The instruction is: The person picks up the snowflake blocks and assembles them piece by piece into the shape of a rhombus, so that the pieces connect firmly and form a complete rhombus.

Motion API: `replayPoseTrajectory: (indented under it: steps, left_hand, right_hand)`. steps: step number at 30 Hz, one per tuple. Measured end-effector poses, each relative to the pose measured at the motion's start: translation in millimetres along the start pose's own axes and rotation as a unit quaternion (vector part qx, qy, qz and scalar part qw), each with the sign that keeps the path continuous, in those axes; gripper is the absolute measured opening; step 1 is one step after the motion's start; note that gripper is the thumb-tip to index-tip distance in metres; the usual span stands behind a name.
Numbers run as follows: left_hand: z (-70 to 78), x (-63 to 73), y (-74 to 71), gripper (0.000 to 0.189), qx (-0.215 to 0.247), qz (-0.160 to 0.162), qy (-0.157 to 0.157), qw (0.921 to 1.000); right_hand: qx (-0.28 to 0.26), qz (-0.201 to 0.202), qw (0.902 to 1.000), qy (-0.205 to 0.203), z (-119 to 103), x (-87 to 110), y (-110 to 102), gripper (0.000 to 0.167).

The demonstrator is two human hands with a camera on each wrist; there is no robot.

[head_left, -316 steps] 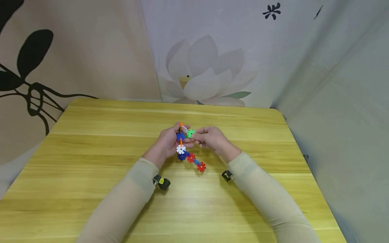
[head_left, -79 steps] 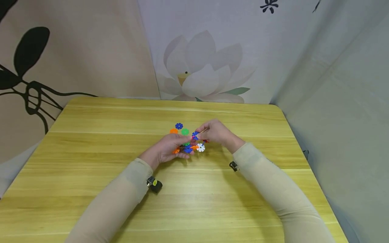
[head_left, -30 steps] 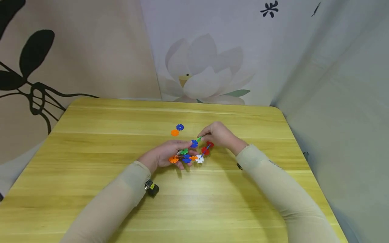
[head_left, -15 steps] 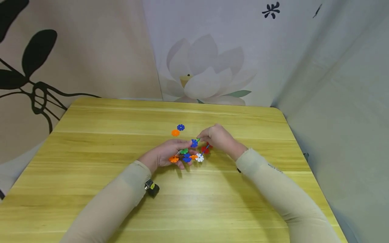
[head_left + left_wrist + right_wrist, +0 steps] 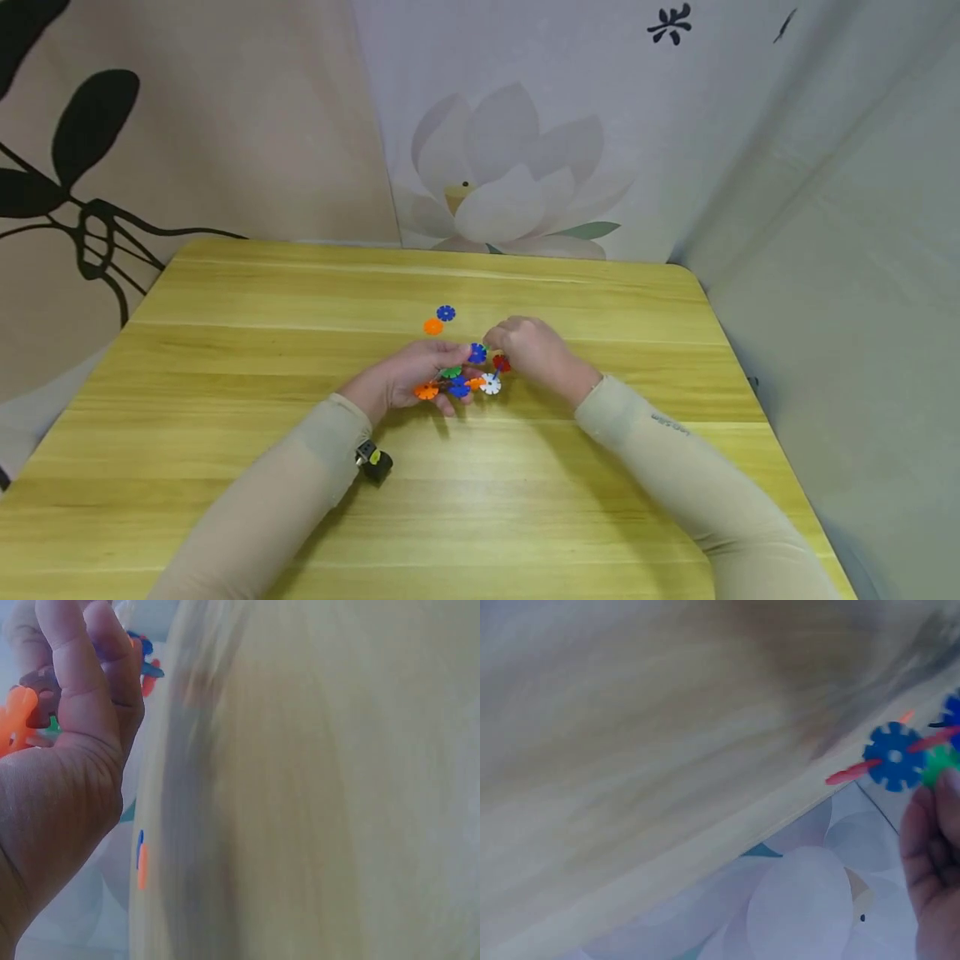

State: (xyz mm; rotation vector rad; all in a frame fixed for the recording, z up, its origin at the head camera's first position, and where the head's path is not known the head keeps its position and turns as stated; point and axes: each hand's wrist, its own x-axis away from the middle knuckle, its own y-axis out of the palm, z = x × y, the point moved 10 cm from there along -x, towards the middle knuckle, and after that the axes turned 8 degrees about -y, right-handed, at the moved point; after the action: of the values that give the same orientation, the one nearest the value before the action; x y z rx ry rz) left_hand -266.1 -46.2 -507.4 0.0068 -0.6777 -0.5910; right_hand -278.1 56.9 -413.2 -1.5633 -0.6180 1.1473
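Observation:
My left hand (image 5: 408, 373) holds a chain of slotted plastic snowflake discs, its thumb on a blue disc (image 5: 477, 353). Orange (image 5: 427, 391), green (image 5: 452, 372), white (image 5: 491, 384) and red (image 5: 502, 363) discs belong to this chain, which curves below the fingers. With thumb and fingertips, my right hand (image 5: 536, 354) pinches a green disc (image 5: 937, 766) right beside that blue disc. Whether their slots engage is hidden by the fingers. In the right wrist view, the chain's end shows a blue disc (image 5: 895, 757) between red ones, near the right fingers.
Two loose discs, one orange (image 5: 432, 327) and one blue (image 5: 446, 313), lie on the wooden table (image 5: 300, 300) beyond my left hand. A small camera (image 5: 373, 461) is strapped at the left wrist. Patterned curtains (image 5: 510, 167) hang behind the table.
The loose green disc has left the table and is now in my right hand at the chain's blue disc. Lately the right hand has turned and dropped slightly; the left hand has barely moved.

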Motion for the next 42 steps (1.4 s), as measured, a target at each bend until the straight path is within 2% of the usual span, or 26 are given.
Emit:
replayPoseTrajectory:
  steps: [4, 9, 12, 15, 17, 20, 27, 31, 35, 42]
  left_hand:
    - [0.6, -0.1, 1.7, 0.051, -0.009, 0.002, 0.001, 1.0000]
    - [-2.2, -1.7, 1.7, 0.049, -0.013, 0.009, -0.004, 0.9999]
    - [-3.0, -2.3, 1.8, 0.050, -0.010, 0.010, -0.005, 0.9999]
    - [-1.7, -2.0, 2.1, 0.051, -0.003, 0.008, -0.003, 1.0000]
    - [-1.0, -1.5, 2.5, 0.052, 0.001, 0.008, -0.003, 1.0000]
    - [-1.8, -0.9, 3.0, 0.051, 0.005, 0.005, -0.008, 0.9999]
    - [-4.5, -2.1, 3.6, 0.052, 0.020, 0.000, -0.012, 0.9997]
    - [-2.3, -2.9, 3.1, 0.054, 0.025, -0.002, -0.001, 0.9997]
    - [-0.4, -2.4, 1.8, 0.055, 0.025, -0.001, 0.005, 0.9997]
    - [-1.2, -2.7, 1.5, 0.054, 0.032, -0.005, 0.005, 0.9995]
  right_hand:
    - [0.060, 0.043, 0.9961, -0.048, -12, 2.9, -4, 0.016]
    - [0.097, 0.038, 0.9916, -0.076, -21, 4.4, 2, 0.015]
    - [0.062, 0.033, 0.9966, -0.043, -14, 4.7, 5, 0.016]
    - [-0.029, 0.025, 0.9986, 0.036, 3, 5.7, 7, 0.013]
    - [-0.095, 0.019, 0.9911, 0.091, 14, 7.7, 9, 0.011]
    - [-0.154, 0.001, 0.9787, 0.136, 24, 10.1, 12, 0.012]
    - [-0.188, -0.001, 0.9711, 0.147, 28, 8.6, 5, 0.011]
    - [-0.163, 0.000, 0.9732, 0.162, 33, 8.1, 3, 0.007]
    - [-0.150, -0.008, 0.9705, 0.189, 41, 11.2, 6, 0.004]
    - [-0.216, -0.027, 0.9513, 0.218, 47, 12.0, 14, 0.003]
